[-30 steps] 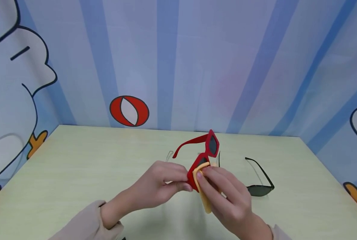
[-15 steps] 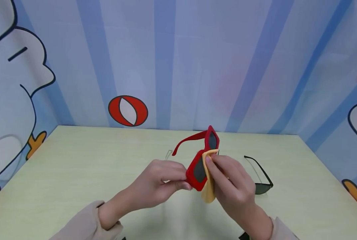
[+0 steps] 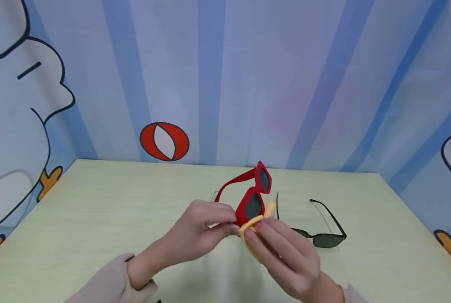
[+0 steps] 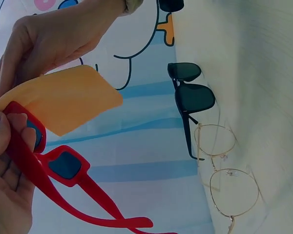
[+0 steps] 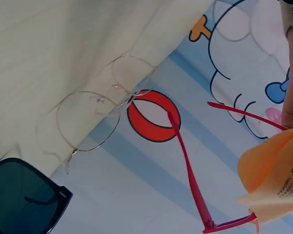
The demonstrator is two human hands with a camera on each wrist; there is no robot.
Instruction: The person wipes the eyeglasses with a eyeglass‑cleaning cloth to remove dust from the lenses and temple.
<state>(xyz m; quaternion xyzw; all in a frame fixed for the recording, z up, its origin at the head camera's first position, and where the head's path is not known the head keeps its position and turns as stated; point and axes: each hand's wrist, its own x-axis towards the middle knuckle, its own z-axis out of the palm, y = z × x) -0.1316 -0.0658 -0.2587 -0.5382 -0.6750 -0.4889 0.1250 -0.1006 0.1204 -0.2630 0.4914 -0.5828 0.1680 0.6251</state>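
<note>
My left hand grips a pair of red-framed sunglasses at one end of the front, holding them above the table. Their dark lenses face right and the temples are unfolded. Between the fingers of my right hand is a folded yellow-orange cleaning cloth, at the lower corner of the nearer lens. In the left wrist view the cloth hangs spread behind the red frame. Dark print shows on the cloth in the right wrist view, where the right fingers are mostly out of sight.
Black sunglasses rest on the pale table behind my right hand, temples unfolded. Beside them lie thin wire-rimmed glasses, mostly hidden by my hands in the head view. A printed blue striped backdrop stands at the table's back.
The cloth swept up and right across the nearer lens, then back down to its lower corner. The red sunglasses turned slightly. My left hand kept its grip.
</note>
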